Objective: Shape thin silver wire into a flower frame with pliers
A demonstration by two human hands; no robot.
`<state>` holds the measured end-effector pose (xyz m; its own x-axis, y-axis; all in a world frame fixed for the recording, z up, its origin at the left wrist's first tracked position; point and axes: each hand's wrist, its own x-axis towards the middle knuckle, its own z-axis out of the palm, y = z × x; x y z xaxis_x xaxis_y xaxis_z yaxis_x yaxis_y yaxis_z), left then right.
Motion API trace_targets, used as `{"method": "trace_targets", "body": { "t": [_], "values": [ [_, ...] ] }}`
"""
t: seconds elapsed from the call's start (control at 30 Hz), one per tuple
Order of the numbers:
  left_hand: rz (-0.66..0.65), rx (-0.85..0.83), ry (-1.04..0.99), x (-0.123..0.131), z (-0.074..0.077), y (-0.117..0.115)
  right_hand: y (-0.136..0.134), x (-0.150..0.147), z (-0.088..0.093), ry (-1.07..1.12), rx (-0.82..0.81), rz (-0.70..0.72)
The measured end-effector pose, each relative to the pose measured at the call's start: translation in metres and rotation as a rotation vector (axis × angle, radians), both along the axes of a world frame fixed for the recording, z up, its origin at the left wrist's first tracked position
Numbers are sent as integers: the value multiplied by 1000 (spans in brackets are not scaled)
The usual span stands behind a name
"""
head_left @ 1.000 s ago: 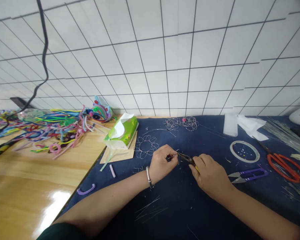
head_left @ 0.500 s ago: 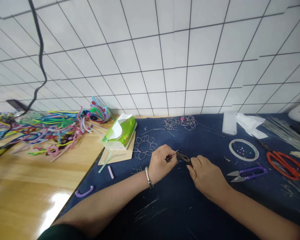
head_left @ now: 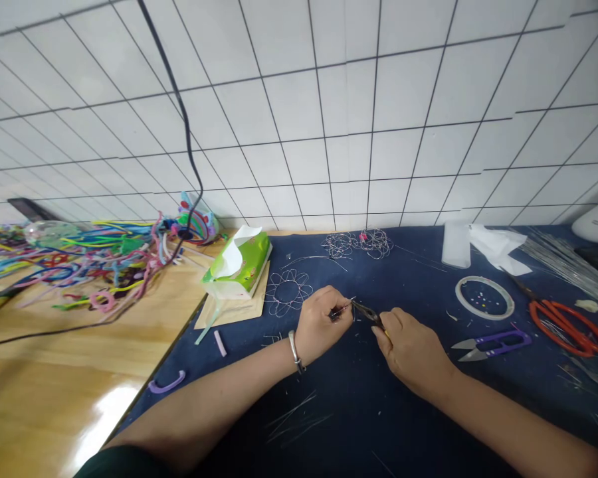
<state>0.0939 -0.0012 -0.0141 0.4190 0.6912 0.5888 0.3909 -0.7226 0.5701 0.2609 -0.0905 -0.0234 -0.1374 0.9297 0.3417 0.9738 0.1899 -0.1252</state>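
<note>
My left hand [head_left: 323, 320] is closed in a pinch on thin wire [head_left: 349, 303], whose ends stick out at the fingertips. The rest of that wire is hidden by the fingers. My right hand [head_left: 409, 345] is wrapped round a pair of pliers [head_left: 367, 312] with dark jaws and a bit of yellow on the handle. The plier jaws reach to the wire at my left fingertips. Left of my left hand, a flower-shaped wire piece [head_left: 288, 293] lies on the dark blue cloth [head_left: 359, 405]. Looped wire pieces [head_left: 357, 244] lie beyond both hands.
On the right are purple thread snips [head_left: 493, 345], orange-handled scissors [head_left: 571, 325], a white ring dish [head_left: 484, 298] with small beads, and a bundle of wires [head_left: 575, 265]. On the left stand a green tissue pack [head_left: 244, 259] and colourful pipe cleaners [head_left: 114, 259]. A black cable [head_left: 179, 106] hangs there.
The hanging black cable has swung to the right, and its lower part now crosses the wooden table. Both hands hold nearly the same position with wire and pliers.
</note>
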Motion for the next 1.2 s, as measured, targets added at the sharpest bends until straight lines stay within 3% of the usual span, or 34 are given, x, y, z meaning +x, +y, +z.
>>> {"method": "trace_targets", "body": {
  "t": [0.2,0.5,0.87,1.2],
  "values": [
    [-9,-66,-31,-1,5,-1,0,-1,5,14,-54,-21],
    [-36,-417,-65,-2,7,3,0,6,12,248,-198,-45],
    [-13,-255,-33,-2,4,-1,0,2,10,119,-139,-18],
    [-10,-369,-14,-3,3,-1,-1,1,5,-37,-18,-31]
  ]
}}
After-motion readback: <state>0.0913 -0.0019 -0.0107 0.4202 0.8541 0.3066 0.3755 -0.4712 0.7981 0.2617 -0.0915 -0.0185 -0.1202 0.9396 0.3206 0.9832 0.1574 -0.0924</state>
